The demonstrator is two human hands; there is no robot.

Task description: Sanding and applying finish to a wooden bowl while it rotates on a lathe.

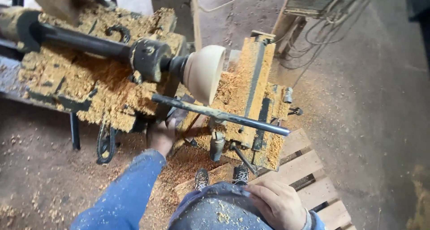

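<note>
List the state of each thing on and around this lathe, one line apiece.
Wooden bowl: mounted on the lathe spindle, pale, rim toward the right.
Lathe bed: buried in sawdust.
Long metal bar: lying across the lathe below the bowl.
Left hand: reaching in beneath the bar, blurred.
Right hand: resting flat on the thigh, holding nothing.
Pallet: flat on the floor.

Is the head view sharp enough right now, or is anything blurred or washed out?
Head view: even, soft daylight, no hard glare; the left hand is motion-blurred near the long metal bar; the pale wooden bowl reads bright but keeps its shape; the right hand is sharp.
</note>
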